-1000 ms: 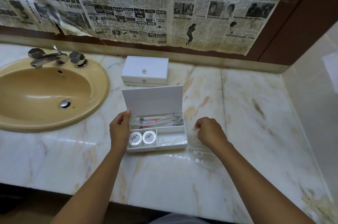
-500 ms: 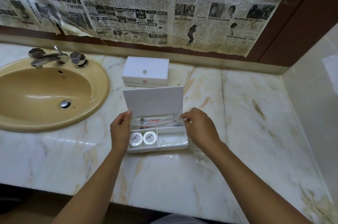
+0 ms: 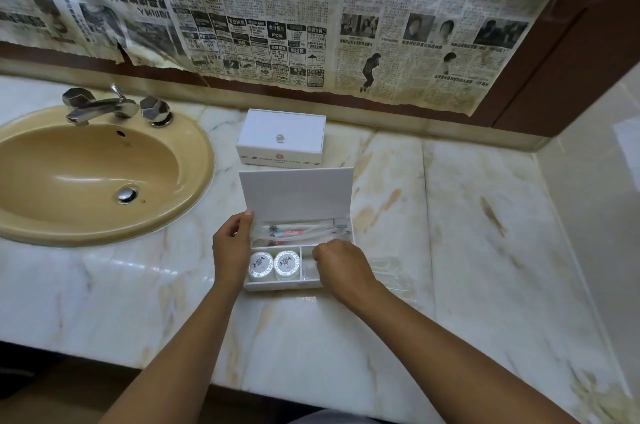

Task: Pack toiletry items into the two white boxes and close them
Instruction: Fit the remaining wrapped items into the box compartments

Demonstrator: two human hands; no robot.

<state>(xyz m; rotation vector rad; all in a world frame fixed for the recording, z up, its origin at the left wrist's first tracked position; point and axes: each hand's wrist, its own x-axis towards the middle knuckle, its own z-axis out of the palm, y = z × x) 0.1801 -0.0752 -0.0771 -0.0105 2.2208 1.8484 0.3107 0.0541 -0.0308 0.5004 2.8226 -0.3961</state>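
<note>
An open white box (image 3: 298, 285) sits on the marble counter, its lid (image 3: 296, 193) standing up at the back. Its long rear compartment holds wrapped toothbrush items (image 3: 298, 231). Two round white soaps (image 3: 273, 265) fill the front left compartment. My left hand (image 3: 231, 250) holds the box's left wall, thumb near the lid's corner. My right hand (image 3: 341, 267) hovers with curled fingers over the front right compartment, hiding what lies in it; I cannot see whether it holds anything. A second white box (image 3: 282, 138), closed with a small knob on top, stands behind.
A tan sink (image 3: 86, 177) with a chrome tap (image 3: 100, 106) lies to the left. A clear plastic wrapper (image 3: 391, 273) lies on the counter right of the box. Newspaper covers the wall behind. A wall rises at the far right.
My right hand moved left from the wrapper on the counter to the box's right rear corner, then down over the front right compartment. My left hand stayed on the box's left side.
</note>
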